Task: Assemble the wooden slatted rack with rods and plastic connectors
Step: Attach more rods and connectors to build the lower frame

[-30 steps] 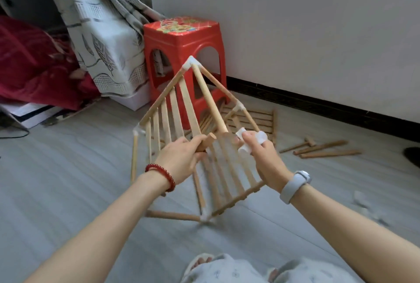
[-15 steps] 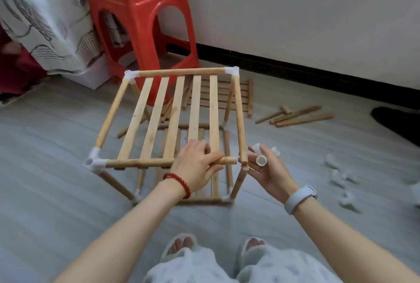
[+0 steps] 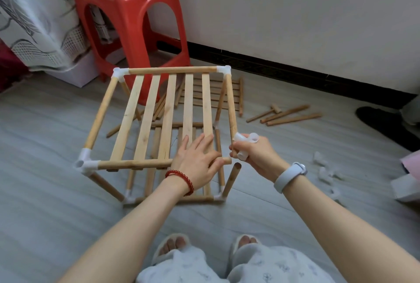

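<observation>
Floorboards [image 3: 56,203] grey, wall [image 3: 318,21] white

Floor [image 3: 45,214]: grey wood-look planks.
Wall [image 3: 295,9]: plain white, with a black skirting board [image 3: 295,75] along its foot.
Stool [image 3: 127,9]: red plastic, against the wall.
Curtain [image 3: 34,21]: grey-white patterned fabric, far left.
</observation>
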Tool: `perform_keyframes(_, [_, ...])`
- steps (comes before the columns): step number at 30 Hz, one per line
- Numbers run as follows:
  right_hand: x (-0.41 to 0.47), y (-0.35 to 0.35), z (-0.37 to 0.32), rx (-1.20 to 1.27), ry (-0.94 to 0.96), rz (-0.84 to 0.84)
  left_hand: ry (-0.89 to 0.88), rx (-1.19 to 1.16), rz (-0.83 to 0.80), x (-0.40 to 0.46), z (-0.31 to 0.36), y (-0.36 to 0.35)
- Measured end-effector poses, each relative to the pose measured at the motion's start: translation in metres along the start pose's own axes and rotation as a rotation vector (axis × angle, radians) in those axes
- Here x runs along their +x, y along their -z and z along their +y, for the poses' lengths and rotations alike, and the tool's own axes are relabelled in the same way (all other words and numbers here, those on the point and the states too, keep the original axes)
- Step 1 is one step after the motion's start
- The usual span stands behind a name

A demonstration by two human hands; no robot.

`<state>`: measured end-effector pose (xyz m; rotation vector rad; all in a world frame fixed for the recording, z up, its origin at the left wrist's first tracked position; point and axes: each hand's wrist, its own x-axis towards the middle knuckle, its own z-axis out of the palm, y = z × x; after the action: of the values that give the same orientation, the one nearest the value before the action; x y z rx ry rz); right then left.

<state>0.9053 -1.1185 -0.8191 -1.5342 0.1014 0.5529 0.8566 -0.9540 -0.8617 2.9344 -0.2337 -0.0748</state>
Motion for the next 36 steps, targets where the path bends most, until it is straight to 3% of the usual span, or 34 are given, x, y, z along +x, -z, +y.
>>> perform_keyframes(7, [0.003,0.002,0.004,-0.064,0.007,0.084,0.016,-0.009,0.007,-0.005,0.002,0.005])
perform_keyframes(11, [-0.004,0.017,0.012,-0.173,0.093,0.230,0.021,-0.056,0.022,-0.005,0.002,0.006])
perform_keyframes(19, [-0.022,0.022,0.032,-0.131,0.049,0.057,0.028,-0.071,0.044,-0.006,0.003,0.010])
perform_keyframes(26, [-0.030,0.017,0.047,-0.049,0.144,-0.052,-0.011,-0.101,0.141,-0.011,-0.003,0.012])
perform_keyframes(36, [-0.034,0.016,0.051,-0.100,0.222,-0.020,-0.015,-0.114,0.237,-0.016,0.005,0.010])
